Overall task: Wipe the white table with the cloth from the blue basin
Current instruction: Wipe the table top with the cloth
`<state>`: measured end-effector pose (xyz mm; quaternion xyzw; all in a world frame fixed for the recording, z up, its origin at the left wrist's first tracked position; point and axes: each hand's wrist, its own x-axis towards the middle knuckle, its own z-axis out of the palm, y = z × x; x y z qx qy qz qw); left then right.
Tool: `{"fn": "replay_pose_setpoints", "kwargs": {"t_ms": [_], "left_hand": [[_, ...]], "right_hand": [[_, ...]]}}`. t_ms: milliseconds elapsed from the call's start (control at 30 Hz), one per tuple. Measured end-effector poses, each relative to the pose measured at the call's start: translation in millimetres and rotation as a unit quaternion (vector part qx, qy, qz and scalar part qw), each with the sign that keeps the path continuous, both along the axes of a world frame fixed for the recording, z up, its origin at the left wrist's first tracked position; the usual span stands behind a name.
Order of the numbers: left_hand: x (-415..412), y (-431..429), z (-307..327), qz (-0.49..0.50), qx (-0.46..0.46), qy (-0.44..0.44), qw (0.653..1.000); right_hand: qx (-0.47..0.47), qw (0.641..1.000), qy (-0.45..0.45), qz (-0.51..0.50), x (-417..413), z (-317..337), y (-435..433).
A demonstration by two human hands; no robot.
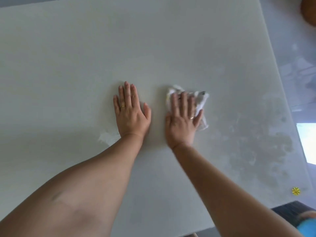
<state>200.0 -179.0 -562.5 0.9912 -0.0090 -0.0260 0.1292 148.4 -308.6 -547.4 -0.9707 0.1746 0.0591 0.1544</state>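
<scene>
Wiping was in hand at the moment inspected. The cloth [200, 101], white and crumpled, lay near the middle of the white table [153, 40]. It was pressed down by the right hand [183, 122], whose fingers lay spread and nearly straight on top of it, not curled round it. The left hand [131, 113] rested just beside, palm down, fingers straight, holding nothing and apparently acting as a brace. A blue shape at the near right corner was taken to be the blue basin [307, 227], only partly in view and well apart from the cloth. Mottled damp-looking patches [266, 147] covered the table's right side, and a small white smear [107, 137] lay by the left wrist. Whether the far and left parts had been wiped could not be told.

Judgement: task mid-course. The next stroke called for firm downward pressure and a sweep towards the unmarked surface, taking in the smear, with the bracing hand lifted clear of the path.
</scene>
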Motion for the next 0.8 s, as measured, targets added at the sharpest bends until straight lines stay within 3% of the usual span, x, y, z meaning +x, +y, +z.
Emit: {"fn": "replay_pose_setpoints", "kwargs": {"t_ms": [100, 167, 267, 333, 400, 500, 567, 633, 700, 800], "left_hand": [[0.4, -0.9, 0.6, -0.002, 0.002, -0.003, 1.0], [0.2, 0.1, -0.8, 0.0, 0.001, -0.007, 1.0], [-0.1, -0.1, -2.3, 0.001, 0.005, -0.014, 1.0], [-0.1, -0.4, -2.8, 0.003, 0.005, -0.016, 1.0], [0.3, -1.0, -3.0, 0.004, 0.002, -0.02, 1.0], [0.1, -1.7, -1.9, 0.006, 0.005, -0.021, 1.0], [-1.1, -2.3, -1.2, 0.007, 0.01, -0.019, 1.0], [-2.6, -2.4, 0.4, 0.008, 0.013, -0.012, 1.0], [-3.3, -2.6, 3.0, 0.005, 0.027, -0.005, 1.0], [-19.1, -7.8, 9.9, 0.009, 0.035, -0.022, 0.999]], "right_hand": [[-0.012, 0.978, 0.004, 0.208, -25.6, 0.1, -6.8], [-0.041, 0.955, -0.01, 0.293, -23.7, 1.7, -48.3], [-0.045, 0.981, 0.001, 0.188, -9.0, 3.5, -92.1], [-0.014, 0.998, 0.007, 0.058, -4.8, 2.0, -82.1], [-0.001, 1.0, 0.014, -0.008, -13.5, -0.2, -49.9], [0.002, 0.992, 0.012, 0.125, -48.6, -0.8, -18.4], [-0.024, 0.964, 0.008, 0.264, -59.9, -0.9, -37.1], [-0.053, 0.946, -0.007, 0.318, -57.3, -0.6, -70.0], [-0.057, 0.962, 0.0, 0.268, -51.8, 1.1, -97.2], [-0.022, 0.994, 0.009, 0.106, -53.0, -1.1, -93.2]]}}
